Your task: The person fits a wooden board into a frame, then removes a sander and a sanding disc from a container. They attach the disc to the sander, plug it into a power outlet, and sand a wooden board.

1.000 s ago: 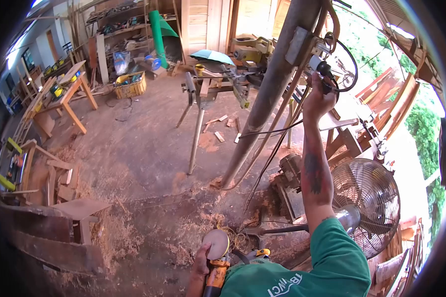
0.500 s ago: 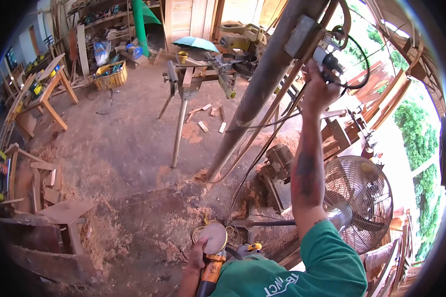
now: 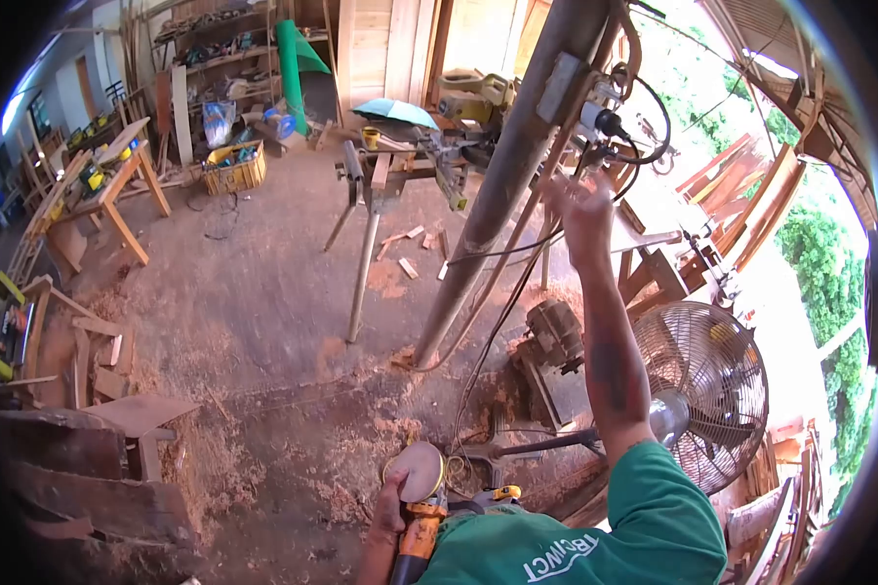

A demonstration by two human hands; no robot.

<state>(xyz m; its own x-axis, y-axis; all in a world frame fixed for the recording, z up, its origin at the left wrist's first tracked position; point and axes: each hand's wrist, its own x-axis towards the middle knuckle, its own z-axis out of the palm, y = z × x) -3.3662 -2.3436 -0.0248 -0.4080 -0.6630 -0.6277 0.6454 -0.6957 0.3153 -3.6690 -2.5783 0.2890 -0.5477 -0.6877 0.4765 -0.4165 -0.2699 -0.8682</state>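
Note:
My left hand (image 3: 388, 509) is closed on an angle grinder (image 3: 419, 534) with an orange and black body, held against my green shirt. A round, pale sanding disc (image 3: 420, 471) faces up at its head, and my thumb rests near the disc's edge. My right hand (image 3: 585, 203) is raised on an outstretched arm, its fingers apart and nothing seen in them. Just above it, a black plug (image 3: 610, 124) sits in a white socket fitting (image 3: 591, 115) beside a grey box on the slanted metal post (image 3: 498, 195). A black cable loops from the plug.
A large caged fan (image 3: 702, 400) stands at my right, near a dusty motor (image 3: 556, 331). Cables run down to the sawdust-covered floor. Ahead are a metal stand (image 3: 366, 263), wood offcuts and a yellow crate (image 3: 234, 169). Wooden benches (image 3: 117, 200) line the left side.
My right hand has let go of the plug at the socket and moved down and left, its fingers opening. My left hand still holds the grinder. The view has shifted slightly.

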